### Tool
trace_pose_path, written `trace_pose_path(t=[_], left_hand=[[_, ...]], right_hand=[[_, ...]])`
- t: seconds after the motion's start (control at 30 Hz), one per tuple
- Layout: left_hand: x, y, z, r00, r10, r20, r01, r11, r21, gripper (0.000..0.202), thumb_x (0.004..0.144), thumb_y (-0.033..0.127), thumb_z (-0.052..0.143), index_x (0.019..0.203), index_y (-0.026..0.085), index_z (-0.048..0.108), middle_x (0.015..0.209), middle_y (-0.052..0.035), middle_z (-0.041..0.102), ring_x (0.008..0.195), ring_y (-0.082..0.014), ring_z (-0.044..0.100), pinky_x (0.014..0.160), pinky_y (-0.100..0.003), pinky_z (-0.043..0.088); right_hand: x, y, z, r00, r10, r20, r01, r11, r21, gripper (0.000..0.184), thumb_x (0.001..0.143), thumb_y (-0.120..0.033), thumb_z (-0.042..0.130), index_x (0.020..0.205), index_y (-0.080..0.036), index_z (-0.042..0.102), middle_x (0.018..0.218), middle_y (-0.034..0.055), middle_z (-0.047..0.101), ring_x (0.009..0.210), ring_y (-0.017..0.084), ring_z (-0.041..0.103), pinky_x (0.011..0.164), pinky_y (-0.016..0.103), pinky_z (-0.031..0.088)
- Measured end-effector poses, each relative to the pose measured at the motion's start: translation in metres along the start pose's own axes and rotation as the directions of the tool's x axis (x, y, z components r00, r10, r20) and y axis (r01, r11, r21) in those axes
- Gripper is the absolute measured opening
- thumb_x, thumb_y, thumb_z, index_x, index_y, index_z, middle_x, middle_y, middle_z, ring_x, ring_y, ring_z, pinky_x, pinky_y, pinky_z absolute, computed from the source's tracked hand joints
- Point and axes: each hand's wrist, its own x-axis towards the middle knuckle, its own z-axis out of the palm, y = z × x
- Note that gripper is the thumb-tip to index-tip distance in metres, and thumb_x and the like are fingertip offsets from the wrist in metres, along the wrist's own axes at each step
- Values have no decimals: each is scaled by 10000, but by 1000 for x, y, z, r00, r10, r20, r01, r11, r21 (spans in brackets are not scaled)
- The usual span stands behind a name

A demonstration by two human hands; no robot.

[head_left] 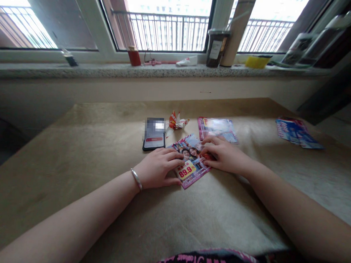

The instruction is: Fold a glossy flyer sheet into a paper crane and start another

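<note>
A printed flyer [188,157] with a photo of people and a yellow "89.9" price patch lies at a slant on the table. My left hand [159,167], a silver bangle at its wrist, rests across the flyer's left side with fingers stretched out and thumb apart. On the opposite side, my right hand [220,153] touches the flyer with spread, slightly bent fingers. Just beyond the flyer stands a folded paper crane [178,122] in red and white. Left of the crane is a phone [154,134] with its screen lit and partly blurred.
Behind my right hand lies a stack of flyers [217,128]. More blue and pink flyers [298,132] are fanned near the table's right edge. The brown-covered table [106,133] reaches towards a granite windowsill [108,71], which bears a red container [134,56] and a dark lidded cup [217,48].
</note>
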Motion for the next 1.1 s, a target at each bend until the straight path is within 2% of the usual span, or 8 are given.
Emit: trace_pose_path(t=[0.1,0.17,0.33,0.4,0.53,0.73,0.97,1.1], left_hand=[[1,0,1,999,38,-9,-38,999,3,348,872,450,461,1114,220,559,1218,-58,568,1093,-224,514,914,-407,424],[1,0,1,999,47,-7,-47,999,8,333,880,437,451,1095,211,568,1213,-61,573,1080,-224,524,900,-400,433],[1,1,-2,998,48,36,-48,999,-4,513,805,539,522,1206,219,497,1268,-77,527,1107,-255,503,906,-427,430],[0,0,-1,998,47,32,-47,999,0,508,816,528,515,1223,226,483,1267,-76,528,1106,-251,504,906,-427,430],[1,-1,1,998,57,28,-58,998,23,429,865,468,471,1216,224,494,1277,-70,522,1097,-241,507,910,-420,428],[1,1,-1,998,57,39,-57,998,20,480,841,488,498,1245,230,469,1291,-75,508,1109,-251,499,921,-426,423],[2,-1,3,998,59,-14,-59,998,19,418,873,467,459,1209,222,504,1239,-77,549,1070,-229,526,895,-408,447],[2,-1,2,998,58,-8,-58,998,-4,418,869,451,472,1219,224,492,1249,-82,541,1088,-229,520,908,-409,441]], right_hand=[[1,-1,0,993,-113,36,112,993,22,196,761,-324,626,919,-214,664,1033,63,613,1039,219,494,945,399,384],[1,-2,0,987,-146,64,143,988,58,240,752,-356,642,943,-214,666,1004,62,635,1000,211,520,918,389,405],[0,-7,0,976,-187,113,178,980,88,331,742,-386,648,1022,-210,652,1055,70,634,995,201,549,889,366,432],[0,-10,-2,971,-209,120,200,976,82,347,733,-383,655,1034,-210,649,1071,67,631,1015,203,543,905,369,426],[0,-14,-3,964,-232,131,224,972,75,289,751,-345,634,1004,-207,657,1038,57,645,977,182,564,876,346,444],[-1,-18,-3,959,-242,148,240,970,31,212,795,-291,569,970,-217,663,1012,41,658,936,168,589,836,327,462],[-1,-18,-3,960,-238,150,236,971,33,350,763,-363,604,1074,-202,623,1073,65,638,993,194,568,856,353,457],[-1,-18,-2,956,-249,153,249,968,14,308,796,-350,567,1062,-206,628,1070,59,639,982,187,569,857,350,458]])
